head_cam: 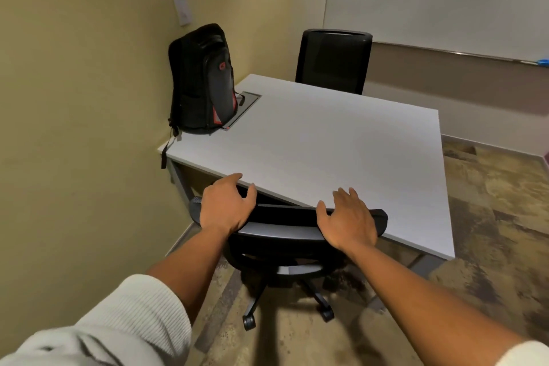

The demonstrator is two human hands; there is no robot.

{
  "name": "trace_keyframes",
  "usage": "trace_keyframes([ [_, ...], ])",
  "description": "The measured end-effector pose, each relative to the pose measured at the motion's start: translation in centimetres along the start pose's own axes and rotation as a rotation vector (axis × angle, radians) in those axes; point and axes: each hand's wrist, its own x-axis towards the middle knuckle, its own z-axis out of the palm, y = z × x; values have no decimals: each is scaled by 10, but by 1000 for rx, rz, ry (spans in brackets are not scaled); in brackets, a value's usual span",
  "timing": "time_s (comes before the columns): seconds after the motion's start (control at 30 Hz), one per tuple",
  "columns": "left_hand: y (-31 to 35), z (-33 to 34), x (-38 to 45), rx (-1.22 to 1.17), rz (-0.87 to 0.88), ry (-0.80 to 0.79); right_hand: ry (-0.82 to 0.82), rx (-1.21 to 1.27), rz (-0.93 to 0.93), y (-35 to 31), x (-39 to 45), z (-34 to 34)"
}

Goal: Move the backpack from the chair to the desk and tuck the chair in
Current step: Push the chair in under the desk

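Standing upright at ten o'clock on the desk (pixel 326 140), near the wall: backpack (pixel 200 80); already off the chair (pixel 282 235).

Resting on the backrest's top edge, left hand (pixel 227 205) and right hand (pixel 346 220), fingers loosely spread, clamping nothing; risking pinched fingertips against the desk edge at twelve o'clock, or casters veering the chair off toward two o'clock.

Single head-mounted wide-angle view, aimed forward and down. It looks over both forearms onto the near edge of the worktop (pixel 326 140). Floor (pixel 490 202) and walls fill the periphery.
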Motion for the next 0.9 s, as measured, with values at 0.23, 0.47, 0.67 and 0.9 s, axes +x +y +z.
trace_keyframes([
  [0.23,-29,-6,52,-39,21,-73,37,23,76,-40,21,11],
  [0.47,-56,-8,103,-57,121,-136,59,41,180,-79,40,21],
  [0.67,-82,-16,145,-107,188,-178,64,27,269,-119,56,31],
  [0.9,-103,-21,185,-99,251,-209,87,40,340,-155,71,42],
])
